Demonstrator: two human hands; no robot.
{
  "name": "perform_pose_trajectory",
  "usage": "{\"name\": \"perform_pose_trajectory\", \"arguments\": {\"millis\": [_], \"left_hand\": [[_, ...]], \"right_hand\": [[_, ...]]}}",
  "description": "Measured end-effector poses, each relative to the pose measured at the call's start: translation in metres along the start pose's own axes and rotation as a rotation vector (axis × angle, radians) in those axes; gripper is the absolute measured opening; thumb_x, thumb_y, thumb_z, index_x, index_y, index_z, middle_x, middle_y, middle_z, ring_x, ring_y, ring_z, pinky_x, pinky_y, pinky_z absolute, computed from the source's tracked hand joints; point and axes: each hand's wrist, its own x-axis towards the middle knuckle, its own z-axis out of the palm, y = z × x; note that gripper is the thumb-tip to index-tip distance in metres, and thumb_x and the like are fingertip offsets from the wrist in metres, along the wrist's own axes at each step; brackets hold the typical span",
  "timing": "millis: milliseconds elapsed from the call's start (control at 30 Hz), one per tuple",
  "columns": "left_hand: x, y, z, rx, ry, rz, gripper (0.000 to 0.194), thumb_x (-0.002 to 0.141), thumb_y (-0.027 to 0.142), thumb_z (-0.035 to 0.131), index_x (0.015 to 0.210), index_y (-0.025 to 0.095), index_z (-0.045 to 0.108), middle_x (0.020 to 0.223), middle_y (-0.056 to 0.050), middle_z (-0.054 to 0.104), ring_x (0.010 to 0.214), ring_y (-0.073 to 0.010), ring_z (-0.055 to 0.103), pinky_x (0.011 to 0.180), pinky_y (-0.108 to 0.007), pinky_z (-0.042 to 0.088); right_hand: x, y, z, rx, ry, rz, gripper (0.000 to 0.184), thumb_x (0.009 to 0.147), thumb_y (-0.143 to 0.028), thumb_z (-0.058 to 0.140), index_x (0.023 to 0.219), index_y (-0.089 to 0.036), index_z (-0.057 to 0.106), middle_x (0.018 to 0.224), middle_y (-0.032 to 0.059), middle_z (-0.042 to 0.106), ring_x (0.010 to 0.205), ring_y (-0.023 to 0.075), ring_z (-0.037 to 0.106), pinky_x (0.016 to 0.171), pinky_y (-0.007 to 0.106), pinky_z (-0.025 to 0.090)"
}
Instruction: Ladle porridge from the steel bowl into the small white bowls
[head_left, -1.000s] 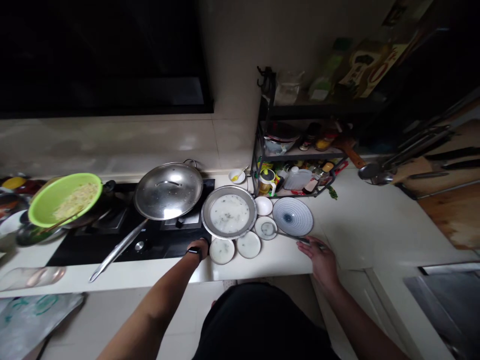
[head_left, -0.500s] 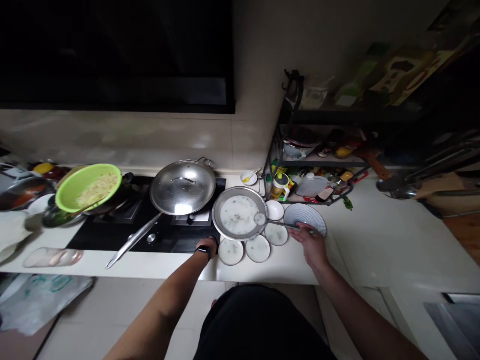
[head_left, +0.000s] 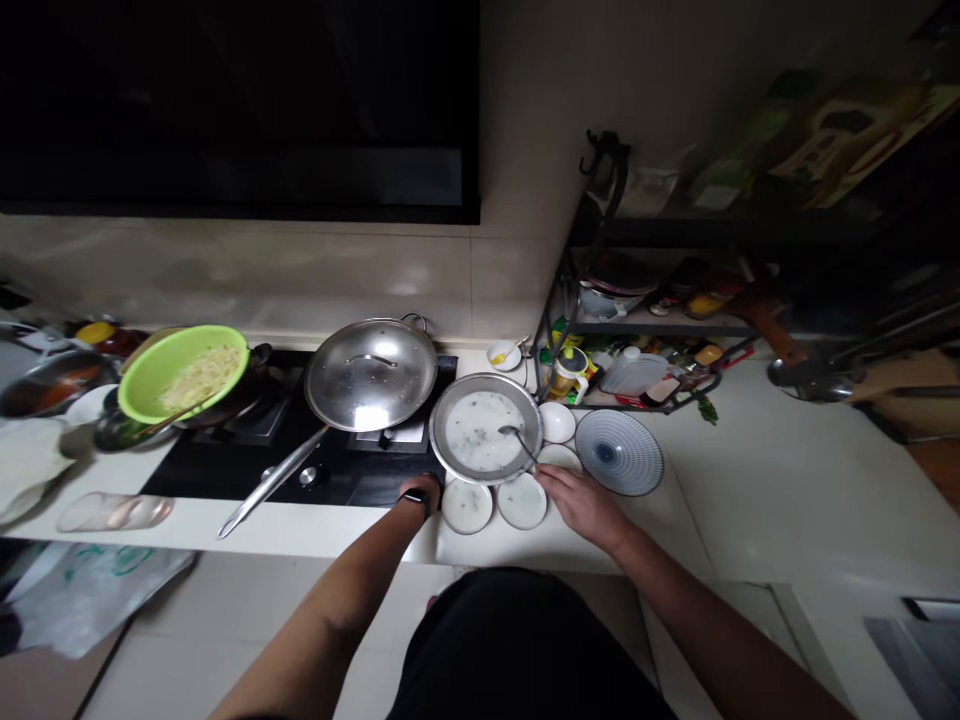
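In my right hand is the handle of a ladle; the fingers are closed round it. Its head dips into white liquid with dark bits in a wide metal basin. My left hand, below a watch, is at the basin's lower left side by the stove edge; its fingers are hardly visible. Small round dishes of similar white liquid, a left dish and a middle dish, sit in front of the basin. A third dish is partly behind my right hand. A small white bowl is beside the basin.
A lidded pan stands on the black stove, its handle pointing at me. Left are a green colander with pale shreds and a glass. Right are a blue-patterned bowl and a rack of bottles.
My right hand has moved left and down, over the third dish. The ladle's head has gone from near the basin's right rim, holding liquid, down into the liquid. My left hand stays put.
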Motion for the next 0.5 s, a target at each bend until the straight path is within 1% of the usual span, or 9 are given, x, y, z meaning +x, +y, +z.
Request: {"name": "perform_pose_trajectory", "arguments": {"millis": [133, 167, 233, 300, 333, 433, 500], "left_hand": [[-0.003, 0.004, -0.004, 0.060, -0.012, 0.002, 0.048, 0.093, 0.008, 0.060, 0.140, 0.002, 0.067, 0.136, -0.027, 0.072, 0.131, -0.0356, 0.069, 0.106, -0.043, 0.060], [-0.002, 0.004, -0.004, 0.069, -0.015, -0.004, 0.049, 0.092, 0.009, 0.061, 0.141, 0.002, 0.067, 0.137, -0.027, 0.072, 0.131, -0.0359, 0.070, 0.106, -0.043, 0.060], [-0.001, 0.004, -0.003, 0.096, -0.024, -0.014, 0.051, 0.092, 0.011, 0.061, 0.141, 0.004, 0.067, 0.139, -0.027, 0.071, 0.130, -0.0361, 0.070, 0.104, -0.043, 0.061], [0.003, 0.002, 0.001, 0.127, -0.034, -0.011, 0.051, 0.091, 0.012, 0.062, 0.142, 0.006, 0.067, 0.141, -0.026, 0.069, 0.129, -0.0354, 0.070, 0.102, -0.042, 0.062], [0.005, 0.001, 0.003, 0.135, -0.019, -0.005, 0.050, 0.092, 0.011, 0.061, 0.141, 0.008, 0.067, 0.141, -0.025, 0.070, 0.129, -0.0342, 0.071, 0.102, -0.041, 0.062], [0.013, -0.004, 0.011, 0.110, -0.013, -0.007, 0.051, 0.092, 0.014, 0.060, 0.143, 0.008, 0.065, 0.141, -0.026, 0.070, 0.129, -0.0343, 0.071, 0.103, -0.043, 0.061], [0.018, -0.008, 0.016, 0.078, 0.009, -0.012, 0.048, 0.093, 0.019, 0.060, 0.139, 0.007, 0.067, 0.136, -0.028, 0.072, 0.127, -0.0363, 0.072, 0.102, -0.045, 0.060]], "right_hand": [[-0.024, 0.004, -0.033, 0.016, 0.238, 0.130, 0.037, 0.106, -0.021, 0.049, 0.130, -0.025, 0.077, 0.129, 0.0096, 0.079, 0.118, 0.0250, 0.077, 0.106, 0.039, 0.061], [-0.032, 0.007, -0.040, 0.025, 0.279, 0.166, 0.034, 0.107, -0.023, 0.050, 0.127, -0.025, 0.078, 0.126, 0.0093, 0.080, 0.115, 0.0251, 0.078, 0.105, 0.038, 0.062], [-0.049, 0.011, -0.048, 0.045, 0.317, 0.236, 0.030, 0.107, -0.027, 0.052, 0.120, -0.025, 0.080, 0.118, 0.0085, 0.083, 0.110, 0.0254, 0.079, 0.100, 0.038, 0.064], [-0.066, 0.015, -0.048, 0.076, 0.317, 0.299, 0.030, 0.107, -0.032, 0.053, 0.114, -0.026, 0.081, 0.112, 0.0078, 0.084, 0.105, 0.0255, 0.081, 0.097, 0.037, 0.065], [-0.074, 0.017, -0.046, 0.099, 0.310, 0.330, 0.030, 0.107, -0.034, 0.053, 0.112, -0.026, 0.081, 0.111, 0.0079, 0.084, 0.104, 0.0258, 0.081, 0.096, 0.038, 0.065], [-0.092, 0.022, -0.032, 0.192, 0.306, 0.437, 0.035, 0.106, -0.046, 0.054, 0.106, -0.025, 0.082, 0.109, 0.0101, 0.084, 0.102, 0.0279, 0.081, 0.096, 0.041, 0.065], [-0.100, 0.025, -0.022, 0.282, 0.336, 0.561, 0.041, 0.103, -0.056, 0.055, 0.104, -0.024, 0.081, 0.106, 0.0121, 0.085, 0.100, 0.0300, 0.082, 0.095, 0.044, 0.065]]}}
